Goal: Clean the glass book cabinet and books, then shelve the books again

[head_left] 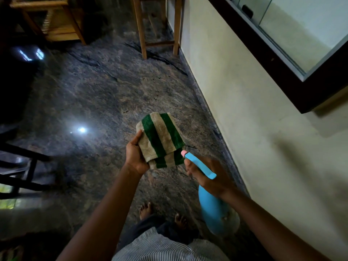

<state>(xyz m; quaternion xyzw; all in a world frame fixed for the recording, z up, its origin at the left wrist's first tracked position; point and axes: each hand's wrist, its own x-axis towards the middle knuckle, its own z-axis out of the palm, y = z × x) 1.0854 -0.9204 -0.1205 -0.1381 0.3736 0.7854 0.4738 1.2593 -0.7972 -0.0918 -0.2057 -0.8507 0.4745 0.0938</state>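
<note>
My left hand point(136, 155) grips a folded towel with green and beige stripes point(161, 140) at its left edge, holding it up over the floor. My right hand point(205, 176) is wrapped around the neck of a blue spray bottle point(211, 208). The bottle's blue trigger head with a pink nozzle point(183, 153) points at the towel's lower right corner, almost touching it. The glass book cabinet point(293, 40), with a dark wooden frame and sliding glass panes, is mounted on the wall at the upper right. No books are in view.
A cream wall point(244, 110) runs along the right. The dark stone floor point(98, 95) spreads ahead. Wooden stool legs point(158, 27) stand at the top, a wooden rack point(50, 17) at top left, dark furniture point(17, 162) at the left. My bare feet point(145, 210) are below.
</note>
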